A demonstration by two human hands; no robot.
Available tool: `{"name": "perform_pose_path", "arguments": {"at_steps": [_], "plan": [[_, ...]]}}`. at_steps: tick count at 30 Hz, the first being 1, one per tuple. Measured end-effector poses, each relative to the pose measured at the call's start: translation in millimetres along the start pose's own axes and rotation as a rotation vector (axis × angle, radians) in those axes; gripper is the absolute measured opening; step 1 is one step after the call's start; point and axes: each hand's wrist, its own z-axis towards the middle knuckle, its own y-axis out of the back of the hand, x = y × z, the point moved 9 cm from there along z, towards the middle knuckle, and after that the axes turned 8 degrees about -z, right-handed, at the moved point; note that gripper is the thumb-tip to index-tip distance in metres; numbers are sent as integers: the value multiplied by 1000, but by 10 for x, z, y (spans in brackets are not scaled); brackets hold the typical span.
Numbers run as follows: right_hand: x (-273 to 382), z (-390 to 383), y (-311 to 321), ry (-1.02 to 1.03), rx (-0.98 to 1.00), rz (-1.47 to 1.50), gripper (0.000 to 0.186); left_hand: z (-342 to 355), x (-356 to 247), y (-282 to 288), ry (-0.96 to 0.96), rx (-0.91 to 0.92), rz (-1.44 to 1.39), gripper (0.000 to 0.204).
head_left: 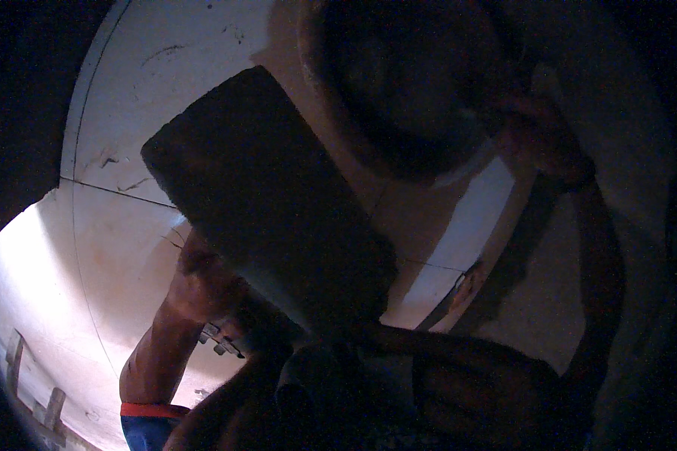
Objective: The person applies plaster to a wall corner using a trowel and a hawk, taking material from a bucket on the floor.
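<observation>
The scene is very dark. A dark, rough-edged rectangular block [271, 188] is tilted in front of me, with its near face in shadow. My left hand [207, 289] is closed at its lower left edge and holds it; most of the fingers are hidden behind the block. Farther off to the right stands a wide round basin [316, 71], its inside too dark to make out. My right hand [538, 135] is at the right side of the basin's rim, its fingers lost in shadow. Whether it holds anything cannot be seen.
Pale floor [128, 248] with thin dark joint lines lies below, brightly lit at the left. A small grey object [222, 342] rests beside my left forearm. A small brownish thing [466, 289] lies below the basin. Wooden bars [34, 383] stand at the lower left.
</observation>
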Motion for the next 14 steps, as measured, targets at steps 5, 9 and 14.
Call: {"name": "perform_pose_path", "arguments": {"at_steps": [5,9,14], "plan": [[-75,-90,-8,-19,-21,-28,27,-30,-544,-425,-661,238,721,27],[-22,-123,22,-74,-130,-218,24,38,-466,-632,-663,328,882,21],[423,-410,-62,-1,-194,-173,31,147,-851,-792,-772,198,798,18]]}}
